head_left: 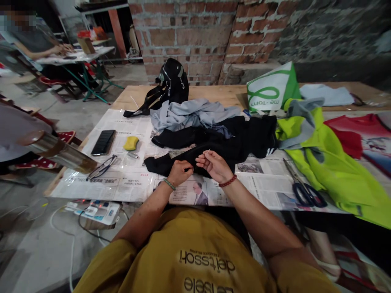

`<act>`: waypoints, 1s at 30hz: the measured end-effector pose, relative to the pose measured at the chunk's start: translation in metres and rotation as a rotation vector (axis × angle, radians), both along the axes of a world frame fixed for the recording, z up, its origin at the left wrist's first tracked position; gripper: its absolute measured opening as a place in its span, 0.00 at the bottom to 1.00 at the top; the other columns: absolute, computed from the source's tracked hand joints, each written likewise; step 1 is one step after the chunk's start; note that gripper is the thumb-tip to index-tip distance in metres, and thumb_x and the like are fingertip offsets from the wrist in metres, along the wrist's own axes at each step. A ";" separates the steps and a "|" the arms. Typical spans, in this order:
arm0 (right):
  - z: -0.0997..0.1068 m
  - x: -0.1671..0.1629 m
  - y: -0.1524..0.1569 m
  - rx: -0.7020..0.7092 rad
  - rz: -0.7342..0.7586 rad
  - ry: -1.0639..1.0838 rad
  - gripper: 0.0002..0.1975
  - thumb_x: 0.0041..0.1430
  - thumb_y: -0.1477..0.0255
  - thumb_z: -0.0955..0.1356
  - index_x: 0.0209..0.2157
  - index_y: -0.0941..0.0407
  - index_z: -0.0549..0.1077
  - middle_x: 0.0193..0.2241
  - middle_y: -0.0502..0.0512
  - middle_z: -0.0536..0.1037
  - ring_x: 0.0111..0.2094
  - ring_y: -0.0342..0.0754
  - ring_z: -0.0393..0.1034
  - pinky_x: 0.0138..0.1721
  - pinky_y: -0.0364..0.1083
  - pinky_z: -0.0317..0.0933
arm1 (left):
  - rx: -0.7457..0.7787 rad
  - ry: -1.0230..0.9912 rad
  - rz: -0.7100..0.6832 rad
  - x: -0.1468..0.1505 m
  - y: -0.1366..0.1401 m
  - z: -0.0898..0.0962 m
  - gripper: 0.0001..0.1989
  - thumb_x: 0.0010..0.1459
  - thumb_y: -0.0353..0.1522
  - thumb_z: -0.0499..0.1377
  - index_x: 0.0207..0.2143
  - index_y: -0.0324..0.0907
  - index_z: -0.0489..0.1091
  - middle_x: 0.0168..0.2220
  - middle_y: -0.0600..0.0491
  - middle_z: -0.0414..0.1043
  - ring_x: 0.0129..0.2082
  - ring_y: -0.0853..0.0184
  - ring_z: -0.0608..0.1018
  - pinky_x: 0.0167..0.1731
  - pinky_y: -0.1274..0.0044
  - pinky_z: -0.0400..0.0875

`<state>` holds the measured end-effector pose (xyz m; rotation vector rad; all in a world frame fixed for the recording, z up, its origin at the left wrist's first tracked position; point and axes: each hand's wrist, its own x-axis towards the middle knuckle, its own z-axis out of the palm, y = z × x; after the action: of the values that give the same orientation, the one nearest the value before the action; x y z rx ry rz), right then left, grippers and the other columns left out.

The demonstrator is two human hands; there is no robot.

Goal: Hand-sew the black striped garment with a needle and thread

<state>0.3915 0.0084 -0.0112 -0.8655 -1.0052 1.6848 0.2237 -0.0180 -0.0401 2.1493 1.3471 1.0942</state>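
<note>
My left hand [181, 172] is closed in a pinch over the near edge of a black garment [207, 148]; what its fingertips hold is too small to make out. Close beside it, my right hand [216, 167] is turned palm up, thumb and forefinger pinching a thin, pale, needle-like thing [209, 151]. The black garment lies spread over newspaper [122, 183] on the table, its sleeves reaching left. Behind it is a crumpled grey-blue cloth [195, 114]. Dark-handled scissors [301, 189] lie to the right of my hands.
A phone [103, 142], yellow sponge [131, 143], glasses [102, 167] and a tilted bottle [65, 154] are at the left. A black bag [174, 81] and a white-green bag [271, 89] stand behind. A neon-yellow garment [339, 171] covers the right. Below is a power strip [94, 211].
</note>
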 end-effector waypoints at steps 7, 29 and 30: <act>0.020 0.000 0.028 0.356 -0.271 -0.143 0.10 0.55 0.62 0.67 0.33 0.55 0.67 0.29 0.48 0.75 0.33 0.44 0.75 0.40 0.49 0.70 | -0.002 -0.045 0.001 -0.001 -0.001 -0.002 0.07 0.50 0.26 0.57 0.24 0.40 0.74 0.23 0.54 0.73 0.24 0.72 0.73 0.32 0.79 0.66; 0.061 0.056 0.080 0.830 -0.578 -0.491 0.11 0.59 0.61 0.63 0.35 0.55 0.69 0.31 0.52 0.76 0.34 0.46 0.75 0.39 0.49 0.69 | -0.037 -0.024 0.014 -0.001 -0.001 -0.003 0.07 0.49 0.25 0.58 0.24 0.40 0.75 0.24 0.55 0.74 0.25 0.72 0.74 0.32 0.78 0.67; 0.062 0.059 0.082 0.844 -0.585 -0.498 0.12 0.59 0.61 0.63 0.35 0.54 0.69 0.31 0.53 0.76 0.35 0.47 0.75 0.39 0.49 0.69 | -0.037 -0.022 0.013 -0.001 -0.001 -0.003 0.07 0.49 0.25 0.58 0.24 0.40 0.75 0.24 0.55 0.74 0.25 0.72 0.74 0.32 0.78 0.67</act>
<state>0.4504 0.0903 0.0505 -0.8761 -1.4534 0.4570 0.2223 -0.0188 -0.0434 2.0986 1.3629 1.0861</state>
